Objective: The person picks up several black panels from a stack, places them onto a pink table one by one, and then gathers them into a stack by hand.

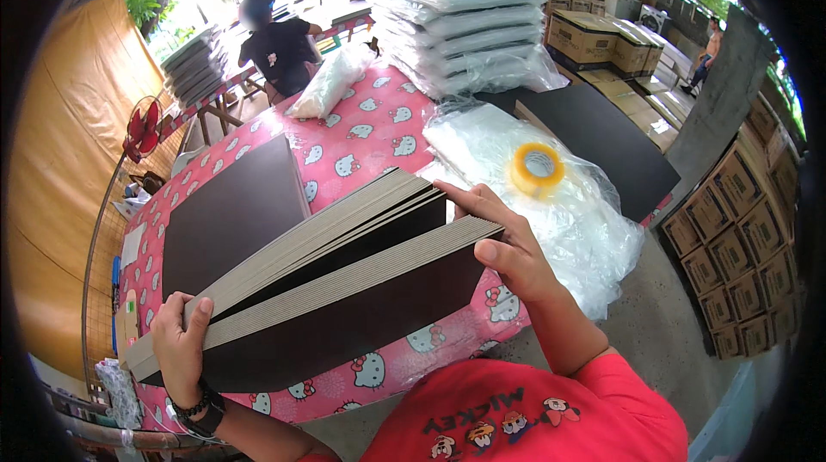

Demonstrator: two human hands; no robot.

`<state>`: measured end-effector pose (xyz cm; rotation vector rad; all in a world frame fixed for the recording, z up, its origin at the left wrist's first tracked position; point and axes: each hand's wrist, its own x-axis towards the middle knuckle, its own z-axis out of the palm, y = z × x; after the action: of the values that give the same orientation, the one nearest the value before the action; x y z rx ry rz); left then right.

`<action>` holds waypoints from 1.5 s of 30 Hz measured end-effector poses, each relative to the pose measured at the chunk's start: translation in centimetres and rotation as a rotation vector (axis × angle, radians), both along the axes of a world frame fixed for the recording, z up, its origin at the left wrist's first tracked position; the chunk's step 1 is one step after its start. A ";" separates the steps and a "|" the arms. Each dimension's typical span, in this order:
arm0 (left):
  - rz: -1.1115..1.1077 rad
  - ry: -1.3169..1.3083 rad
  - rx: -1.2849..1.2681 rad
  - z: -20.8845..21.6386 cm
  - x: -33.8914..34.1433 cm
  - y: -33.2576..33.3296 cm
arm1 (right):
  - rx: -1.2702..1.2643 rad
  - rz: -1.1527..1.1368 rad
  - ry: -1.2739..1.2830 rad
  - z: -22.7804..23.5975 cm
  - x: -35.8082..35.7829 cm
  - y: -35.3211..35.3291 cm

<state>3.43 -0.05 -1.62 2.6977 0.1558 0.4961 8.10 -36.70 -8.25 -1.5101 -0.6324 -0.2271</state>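
Note:
Between my hands a thick stack of black boards (pixel 344 316) with grey-beige edges stands tilted on its long side, fanned apart by a dark gap. My left hand (pixel 182 337) grips its left end, thumb over the top edges. At the other end my right hand (pixel 508 243) clasps the stack, thumb at the near face and fingers reaching over the far edges. Behind it a flat pile of dark boards (pixel 228 212) lies on the pink patterned tablecloth (pixel 370 372). Beyond my right hand a roll of yellowish clear tape (pixel 537 169) rests on clear plastic bags (pixel 576 238).
Plastic-wrapped stacks (pixel 465 27) rise at the table's far side, near a white wrapped bundle (pixel 331 83). A black board (pixel 602 144) lies at the right. Cardboard boxes (pixel 731 238) are stacked beyond. A person in black (pixel 280 49) sits at another table; a red fan (pixel 144 128) stands left.

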 end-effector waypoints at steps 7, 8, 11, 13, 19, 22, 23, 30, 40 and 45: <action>0.029 0.029 0.018 0.2 -0.1 -0.2 | 0.064 0.045 0.033 -0.1 0.1 -0.1; 0.034 0.038 0.013 0.2 -0.1 -0.2 | 0.076 0.049 0.040 -0.1 0.1 0.0; 0.033 0.043 0.014 0.3 -0.1 -0.1 | 0.063 0.004 0.005 -0.2 -0.2 0.1; 0.016 0.026 0.014 0.1 0.0 -0.1 | 0.113 0.028 0.005 -0.6 0.0 0.1; 0.018 0.032 0.008 0.2 -0.1 0.0 | 0.169 0.091 0.185 0.0 0.1 0.4; 0.018 0.038 0.018 0.3 0.0 -0.2 | 0.092 0.041 0.158 0.3 0.2 0.4; 0.018 0.040 0.024 0.3 0.0 -0.2 | 0.075 0.038 0.146 0.3 0.1 0.3; 0.008 0.003 0.032 0.1 0.0 -0.2 | 0.148 0.077 0.055 -0.3 0.0 0.1; 0.004 -0.007 0.011 0.0 -0.1 -0.1 | 0.164 0.116 0.120 -0.3 0.7 -0.1; 0.009 -0.014 0.005 0.1 -0.2 -0.4 | 0.048 0.092 0.047 -0.1 0.6 -0.3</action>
<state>3.26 -0.41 -1.49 2.6993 0.1631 0.5186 8.73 -36.95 -8.32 -1.4326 -0.6525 -0.1352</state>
